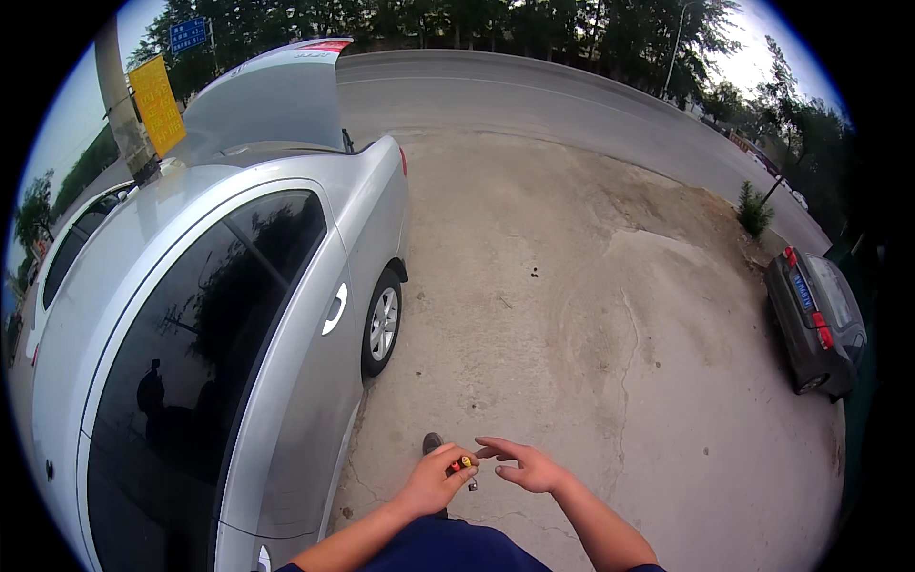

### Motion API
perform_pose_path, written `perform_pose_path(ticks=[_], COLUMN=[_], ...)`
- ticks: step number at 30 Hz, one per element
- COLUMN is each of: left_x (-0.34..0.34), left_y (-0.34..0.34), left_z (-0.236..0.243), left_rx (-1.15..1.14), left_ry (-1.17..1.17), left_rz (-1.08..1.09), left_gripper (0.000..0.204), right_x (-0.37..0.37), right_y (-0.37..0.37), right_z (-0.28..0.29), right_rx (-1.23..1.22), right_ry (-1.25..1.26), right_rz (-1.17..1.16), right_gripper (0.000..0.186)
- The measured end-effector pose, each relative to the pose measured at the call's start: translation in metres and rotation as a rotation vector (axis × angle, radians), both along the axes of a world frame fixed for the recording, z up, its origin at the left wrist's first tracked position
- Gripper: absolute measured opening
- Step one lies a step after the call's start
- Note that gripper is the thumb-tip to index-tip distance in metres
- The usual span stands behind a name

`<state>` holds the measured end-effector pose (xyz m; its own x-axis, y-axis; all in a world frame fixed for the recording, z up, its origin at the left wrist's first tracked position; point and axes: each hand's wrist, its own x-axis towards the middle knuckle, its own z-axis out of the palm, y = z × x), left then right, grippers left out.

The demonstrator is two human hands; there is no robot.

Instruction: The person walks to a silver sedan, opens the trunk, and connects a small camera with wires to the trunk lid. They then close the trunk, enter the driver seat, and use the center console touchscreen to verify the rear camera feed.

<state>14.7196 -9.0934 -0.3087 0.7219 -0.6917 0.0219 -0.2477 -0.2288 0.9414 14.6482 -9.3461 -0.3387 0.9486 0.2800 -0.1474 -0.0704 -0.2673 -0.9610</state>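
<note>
Left hand (pixel 434 482) grasps small red-and-yellow object (pixel 466 461) | right hand (pixel 534 470) released, fingers apart | silver metal trunk lid (pixel 272 100) raised | remainder unclear

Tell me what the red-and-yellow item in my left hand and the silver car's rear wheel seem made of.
Red-and-yellow item: possibly plastic, from its bright colours; too small to judge the finish. Rear wheel rim: probably metal, satin silver-grey, from its pale sheen. Tyre: likely rubber, from its dull black.
</note>
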Motion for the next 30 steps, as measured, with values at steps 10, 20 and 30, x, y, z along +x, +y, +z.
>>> perform_pose_path(ticks=[10, 20, 30], left_x=[0.406, 0.832, 1.190], left_y=[-0.196, -0.331, -0.304], left_z=[0.005, 0.008, -0.001], left_rx=[0.042, 0.200, -0.100], left_ry=[-0.036, -0.182, 0.022], left_rz=[-0.232, 0.043, 1.003], left_gripper=[0.031, 0.033, 0.021], right_x=[0.343, 0.754, 1.227], right_y=[-0.111, -0.320, -0.442], right_z=[-0.020, -0.014, 0.047], right_rx=[0.222, 0.214, 0.004], right_ry=[0.015, -0.098, -0.110], right_rz=[-0.453, -0.469, 0.039], right_gripper=[0.032, 0.024, 0.019])
